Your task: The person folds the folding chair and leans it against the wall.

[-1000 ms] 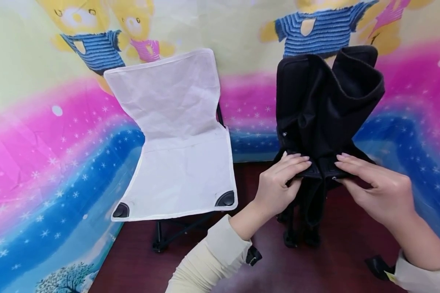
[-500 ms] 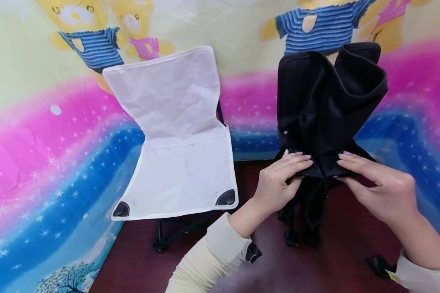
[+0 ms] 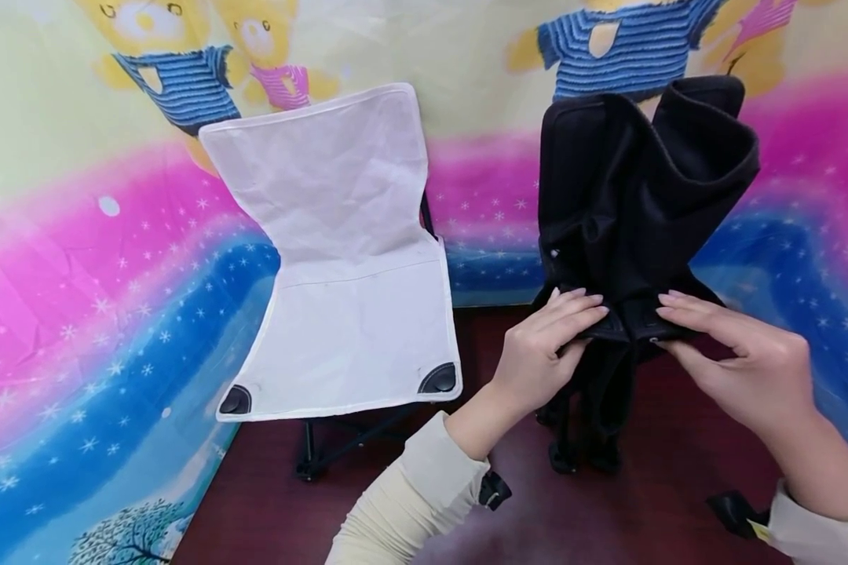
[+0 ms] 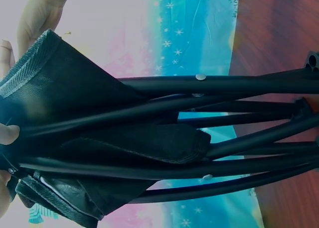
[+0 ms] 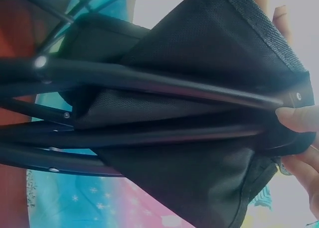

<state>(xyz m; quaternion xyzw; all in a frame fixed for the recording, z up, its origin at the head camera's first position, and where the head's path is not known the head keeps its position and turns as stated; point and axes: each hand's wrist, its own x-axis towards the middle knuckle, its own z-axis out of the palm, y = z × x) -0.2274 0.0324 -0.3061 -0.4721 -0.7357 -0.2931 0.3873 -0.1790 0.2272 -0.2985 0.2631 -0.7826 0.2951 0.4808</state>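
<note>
A black folding chair [image 3: 622, 196] stands partly folded at the right in the head view, its fabric back creased and bunched. My left hand [image 3: 544, 341] pinches the left front corner of its seat, fingers on top and thumb underneath. On the opposite front corner my right hand [image 3: 749, 365] has the same kind of pinch. The two corners meet closely, with a fold of fabric hanging between them. Both wrist views show the chair's black tubes [image 4: 249, 83] bunched close together, running from the fabric [image 5: 199, 54] down to the feet.
An unfolded white folding chair [image 3: 353, 329] with black corner patches stands to the left. Both chairs are on a dark red surface [image 3: 254, 494]. Behind hangs a colourful cloth [image 3: 480, 180] printed with bears. Black straps [image 3: 495, 490] hang by the sleeves.
The view has shifted slightly, so both chairs sit a little higher and farther right. Both hands keep their grip on the black chair's corners, with no clear change in its fold.
</note>
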